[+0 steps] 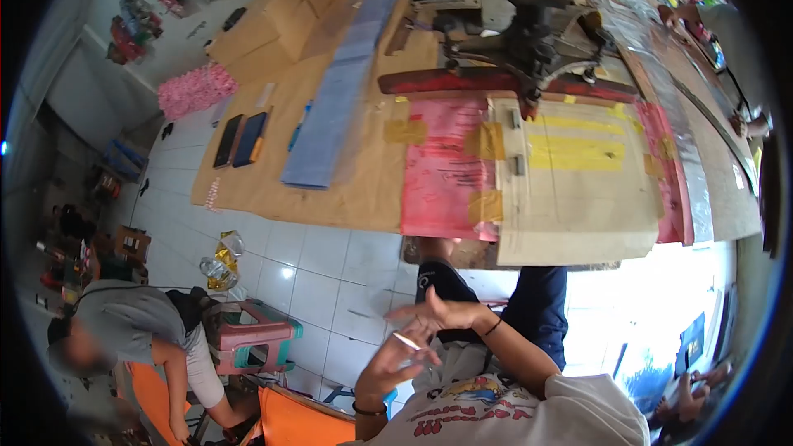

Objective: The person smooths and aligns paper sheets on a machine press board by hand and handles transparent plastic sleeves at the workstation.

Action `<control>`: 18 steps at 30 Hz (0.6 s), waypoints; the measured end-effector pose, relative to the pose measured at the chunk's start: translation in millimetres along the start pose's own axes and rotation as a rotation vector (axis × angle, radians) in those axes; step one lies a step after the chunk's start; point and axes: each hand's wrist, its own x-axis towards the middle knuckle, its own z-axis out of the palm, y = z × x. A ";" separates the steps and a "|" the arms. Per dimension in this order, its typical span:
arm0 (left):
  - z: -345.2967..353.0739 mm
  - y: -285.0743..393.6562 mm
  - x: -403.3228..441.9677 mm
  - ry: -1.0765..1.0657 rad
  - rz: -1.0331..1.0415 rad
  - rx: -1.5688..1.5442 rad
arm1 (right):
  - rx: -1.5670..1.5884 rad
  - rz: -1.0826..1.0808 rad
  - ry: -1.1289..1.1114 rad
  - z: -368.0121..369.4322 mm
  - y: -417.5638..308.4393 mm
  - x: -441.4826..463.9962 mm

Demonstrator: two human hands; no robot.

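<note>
Both my hands are raised in front of my torso, short of the bench's front edge. My left hand [395, 362] has a thin white stick that looks like a cigarette [406, 340] between its fingers. Close above it is my right hand [448, 315], its fingers stretched out and holding nothing that I can see. The fingers of both hands overlap in view, so I cannot tell whether they touch. Beyond them stands a press machine [529, 41] with a red bar [454, 81]. Beneath it lies a pale board [578, 215] with yellow tape, beside a pink taped sheet [446, 169].
Brown paper [363, 206] covers the bench, with a stack of clear bluish plastic sheets [339, 107] and two phones [249, 139]. A person [136, 326] bends at lower left near a stool [252, 334]. Another person's hand [750, 125] is at far right. Orange material [301, 421] lies beside me.
</note>
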 end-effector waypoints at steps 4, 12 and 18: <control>9.3 -27.5 21.9 -0.361 -0.051 0.543 | 0.080 -0.368 0.307 34.4 -51.4 -9.4; -17.4 -69.8 14.5 -0.444 -0.435 0.722 | -0.198 -0.568 0.332 114.9 -159.5 -70.6; -26.5 -73.4 23.9 -0.241 -0.211 0.673 | -0.378 -0.761 0.553 142.6 -160.8 -118.9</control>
